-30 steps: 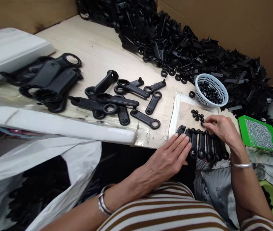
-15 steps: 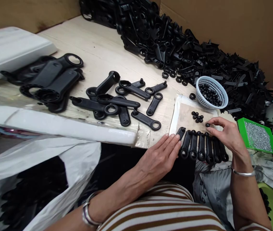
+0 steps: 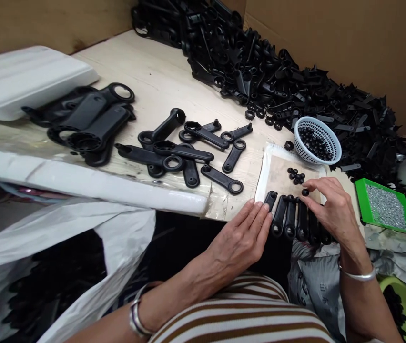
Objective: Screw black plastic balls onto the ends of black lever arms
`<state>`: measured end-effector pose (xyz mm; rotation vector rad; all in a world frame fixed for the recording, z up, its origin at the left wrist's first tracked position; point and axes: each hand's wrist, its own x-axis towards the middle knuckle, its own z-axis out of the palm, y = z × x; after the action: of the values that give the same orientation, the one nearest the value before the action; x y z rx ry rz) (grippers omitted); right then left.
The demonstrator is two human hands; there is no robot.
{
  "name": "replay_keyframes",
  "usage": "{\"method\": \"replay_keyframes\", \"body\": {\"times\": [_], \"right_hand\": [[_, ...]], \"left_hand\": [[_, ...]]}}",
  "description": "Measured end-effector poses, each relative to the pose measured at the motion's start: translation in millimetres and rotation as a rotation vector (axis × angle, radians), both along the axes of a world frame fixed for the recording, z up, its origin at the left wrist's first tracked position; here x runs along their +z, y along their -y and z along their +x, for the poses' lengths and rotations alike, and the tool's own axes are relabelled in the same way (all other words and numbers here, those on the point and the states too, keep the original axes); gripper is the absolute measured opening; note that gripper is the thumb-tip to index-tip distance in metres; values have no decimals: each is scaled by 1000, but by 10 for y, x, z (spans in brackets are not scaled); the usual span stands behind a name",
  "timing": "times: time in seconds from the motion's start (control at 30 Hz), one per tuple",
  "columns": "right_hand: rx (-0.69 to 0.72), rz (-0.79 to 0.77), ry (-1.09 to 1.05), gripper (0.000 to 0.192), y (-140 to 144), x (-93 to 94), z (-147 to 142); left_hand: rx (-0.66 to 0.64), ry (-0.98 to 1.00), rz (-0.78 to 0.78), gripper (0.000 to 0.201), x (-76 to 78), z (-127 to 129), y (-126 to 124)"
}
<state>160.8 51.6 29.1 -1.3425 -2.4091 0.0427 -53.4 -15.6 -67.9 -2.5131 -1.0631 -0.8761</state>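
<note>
Between thumb and forefinger my right hand [image 3: 333, 205] pinches a small round black plastic bead [image 3: 305, 192]. It is above a row of black plastic lever arms [image 3: 290, 218] lined up side by side at the table edge; the hand hides part of the row's right end. My left hand [image 3: 240, 233] lies flat with fingers stretched out, its fingertips against the leftmost lever arm [image 3: 270, 199]. Just beyond the row, several loose black beads [image 3: 296, 176] lie on a white-edged board [image 3: 276, 166].
A pale blue basket [image 3: 335, 143] holds more beads. To the right is a green tray [image 3: 363, 202] of small metal pieces. Loose larger lever arms [image 3: 220, 179] lie left of the board, with a big black parts heap [image 3: 278, 81] behind and a white foam block [image 3: 31, 78] far left.
My right hand has moved left along the row with the bead, which is now lower and closer to the lever arms. My left hand stays by the leftmost arm. The view has shifted slightly.
</note>
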Motion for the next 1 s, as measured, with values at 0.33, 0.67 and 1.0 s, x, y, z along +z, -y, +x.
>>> {"method": "replay_keyframes", "body": {"times": [0.33,0.67,1.0], "right_hand": [[144,-49,51,12,44,-49,-257],[65,126,455,7,50,-73,-538],[128,127,653,13,8,47,-588]], "left_hand": [[29,-99,36,34,82,28,45],[33,-146,36,32,143,15,40],[25,-138,31,33,131,2,36]]}}
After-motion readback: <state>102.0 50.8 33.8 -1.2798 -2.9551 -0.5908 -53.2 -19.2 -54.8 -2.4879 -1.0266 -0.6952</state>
